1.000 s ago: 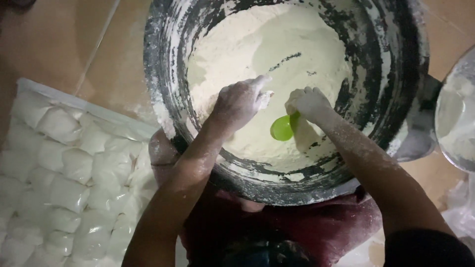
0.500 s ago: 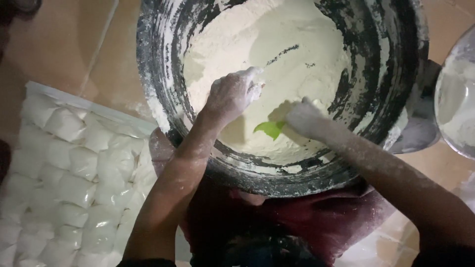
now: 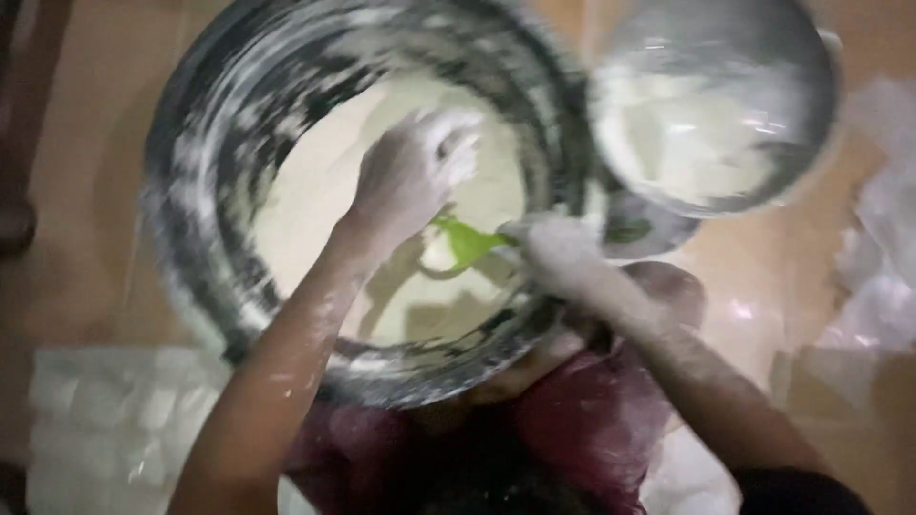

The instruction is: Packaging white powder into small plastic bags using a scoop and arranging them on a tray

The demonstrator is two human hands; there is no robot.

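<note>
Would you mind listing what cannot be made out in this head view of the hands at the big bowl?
- Green scraper: the right hand covers its far end, so its full shape is hidden.
- Left hand: motion blur hides how its fingers are held.
- Small bowl: blurred; its white contents cannot be identified.
- Tray: cut off by the lower left edge, its white lumps smeared.
- Big bowl: top rim cut by the frame.

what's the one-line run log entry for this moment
left hand: floury, over batter | right hand: grip on green scraper | big dark basin | smaller metal bowl at right
</note>
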